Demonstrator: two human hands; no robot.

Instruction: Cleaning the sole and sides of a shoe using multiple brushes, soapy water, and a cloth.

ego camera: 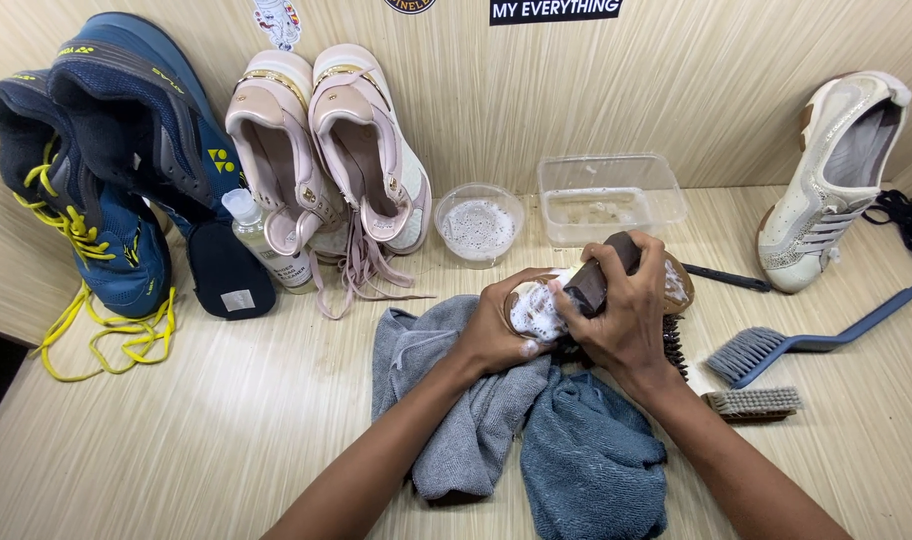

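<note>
Where the two grips meet over the cloths, the left hand [498, 335] is closed around the toe end of a foamy shoe [536, 305], and the right hand [621, 320] is closed on a dark brush [601, 275] pressed against that shoe. The shoe lies between the two grips, its far end showing past the right fingers.

- Under the hands: two grey-blue cloths [586, 460], crumpled on the worktop [226, 420].
- Just right: small pale brush [754, 402]; blue long-handled brush [806, 345].
- Behind: round bowl [479, 222] of suds; clear rectangular tub [611, 198].
- Far right: white shoe [836, 180] leaning on the wall.
- Left rear: pink pair [326, 150], laces loose; small bottle [261, 240]; blue pair [106, 150] with yellow laces.
</note>
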